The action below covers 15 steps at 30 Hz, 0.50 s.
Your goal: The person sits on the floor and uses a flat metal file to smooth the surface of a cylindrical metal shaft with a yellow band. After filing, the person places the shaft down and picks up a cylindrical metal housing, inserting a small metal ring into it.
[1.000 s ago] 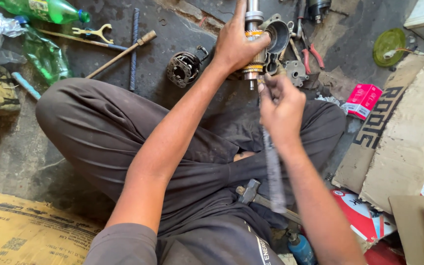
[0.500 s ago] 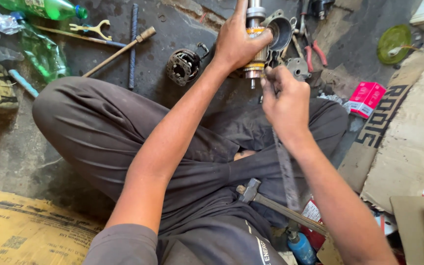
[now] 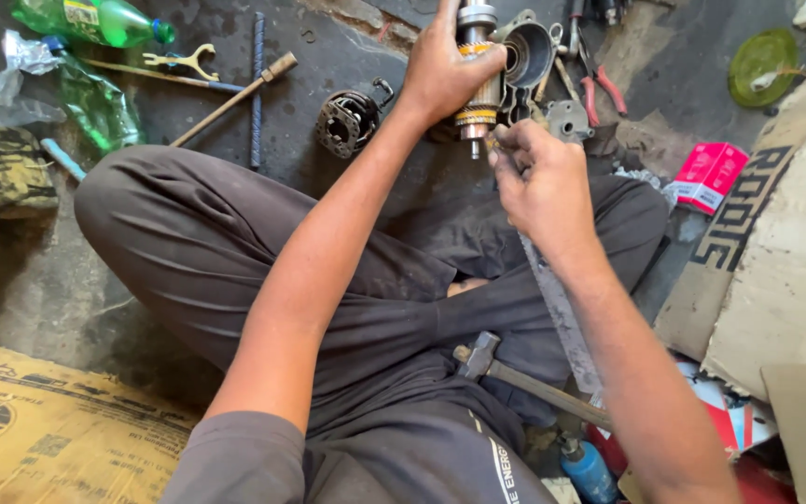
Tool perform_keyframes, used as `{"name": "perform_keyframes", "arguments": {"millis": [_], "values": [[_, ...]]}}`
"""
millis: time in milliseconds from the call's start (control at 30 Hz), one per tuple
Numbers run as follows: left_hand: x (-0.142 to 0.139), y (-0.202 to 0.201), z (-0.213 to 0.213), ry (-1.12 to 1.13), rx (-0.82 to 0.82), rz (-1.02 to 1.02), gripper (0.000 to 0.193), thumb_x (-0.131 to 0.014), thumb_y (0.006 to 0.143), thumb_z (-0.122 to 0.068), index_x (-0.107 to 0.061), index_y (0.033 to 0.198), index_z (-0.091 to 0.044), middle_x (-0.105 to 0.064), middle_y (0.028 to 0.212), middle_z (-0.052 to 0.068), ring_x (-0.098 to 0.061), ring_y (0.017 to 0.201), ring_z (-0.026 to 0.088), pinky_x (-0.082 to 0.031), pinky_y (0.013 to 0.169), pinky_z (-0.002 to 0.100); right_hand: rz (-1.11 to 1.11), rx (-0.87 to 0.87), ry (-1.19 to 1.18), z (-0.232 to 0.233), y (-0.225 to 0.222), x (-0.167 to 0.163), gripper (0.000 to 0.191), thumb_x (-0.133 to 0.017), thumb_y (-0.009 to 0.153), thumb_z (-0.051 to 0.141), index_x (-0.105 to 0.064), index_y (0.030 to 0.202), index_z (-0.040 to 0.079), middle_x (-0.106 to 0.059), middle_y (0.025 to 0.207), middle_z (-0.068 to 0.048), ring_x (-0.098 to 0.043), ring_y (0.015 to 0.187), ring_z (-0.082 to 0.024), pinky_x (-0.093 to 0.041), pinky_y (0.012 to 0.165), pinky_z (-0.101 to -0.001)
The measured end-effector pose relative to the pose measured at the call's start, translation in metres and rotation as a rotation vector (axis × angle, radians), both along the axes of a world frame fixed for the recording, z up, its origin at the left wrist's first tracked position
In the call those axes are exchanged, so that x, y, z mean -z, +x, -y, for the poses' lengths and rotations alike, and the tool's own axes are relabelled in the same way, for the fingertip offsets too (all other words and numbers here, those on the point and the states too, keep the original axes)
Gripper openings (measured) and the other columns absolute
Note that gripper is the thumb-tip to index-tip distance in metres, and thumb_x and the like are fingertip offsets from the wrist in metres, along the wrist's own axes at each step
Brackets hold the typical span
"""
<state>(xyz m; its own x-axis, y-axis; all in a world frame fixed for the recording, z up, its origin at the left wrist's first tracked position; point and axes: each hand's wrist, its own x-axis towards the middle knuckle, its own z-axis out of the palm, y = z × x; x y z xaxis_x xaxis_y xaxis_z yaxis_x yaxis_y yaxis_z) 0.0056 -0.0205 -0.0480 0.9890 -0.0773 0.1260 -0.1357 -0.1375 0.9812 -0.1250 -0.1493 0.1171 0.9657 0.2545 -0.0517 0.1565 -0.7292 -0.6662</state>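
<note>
I sit cross-legged on a grimy floor. My left hand grips a motor armature upright, its copper commutator band and shaft tip pointing down. My right hand is closed on the upper end of a long flat metal blade. The blade's upper end touches the lower part of the armature, and its length trails down along my forearm toward my lap. A hammer lies across my legs below the blade.
A round metal housing, a stator-like motor part, red-handled pliers, a wooden-handled tool, a rod and green plastic bottles lie ahead. Cardboard sheets and a red box sit right; more cardboard lower left.
My right hand has risen slightly, and the blade's lower end has swung right along my forearm. The view has shifted a little. My left hand keeps its grip on the armature.
</note>
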Motion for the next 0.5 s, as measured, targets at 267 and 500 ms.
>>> {"name": "perform_keyframes", "arguments": {"millis": [267, 500], "values": [[0.014, -0.001, -0.005, -0.098, 0.072, 0.033, 0.111, -0.081, 0.088, -0.040, -0.007, 0.166, -0.012, -0.078, 0.107, 0.008, -0.076, 0.095, 0.019, -0.061, 0.091, 0.035, -0.409, 0.502, 0.358, 0.001, -0.042, 0.005, 0.038, -0.068, 0.089, -0.002, -0.057, 0.125, 0.006, -0.069, 0.079, -0.007, -0.060, 0.058, -0.011, -0.048, 0.049, -0.0302], [0.013, 0.001, -0.008, -0.183, 0.136, 0.056, 0.112, -0.079, 0.091, -0.049, -0.006, 0.167, -0.012, -0.078, 0.119, 0.009, -0.077, 0.107, 0.019, -0.060, 0.101, 0.036, -0.175, 0.490, 0.493, -0.012, -0.031, 0.004, 0.038, -0.066, 0.093, -0.006, -0.056, 0.129, -0.004, -0.069, 0.091, -0.005, -0.063, 0.062, -0.005, -0.052, 0.050, -0.0232]]}}
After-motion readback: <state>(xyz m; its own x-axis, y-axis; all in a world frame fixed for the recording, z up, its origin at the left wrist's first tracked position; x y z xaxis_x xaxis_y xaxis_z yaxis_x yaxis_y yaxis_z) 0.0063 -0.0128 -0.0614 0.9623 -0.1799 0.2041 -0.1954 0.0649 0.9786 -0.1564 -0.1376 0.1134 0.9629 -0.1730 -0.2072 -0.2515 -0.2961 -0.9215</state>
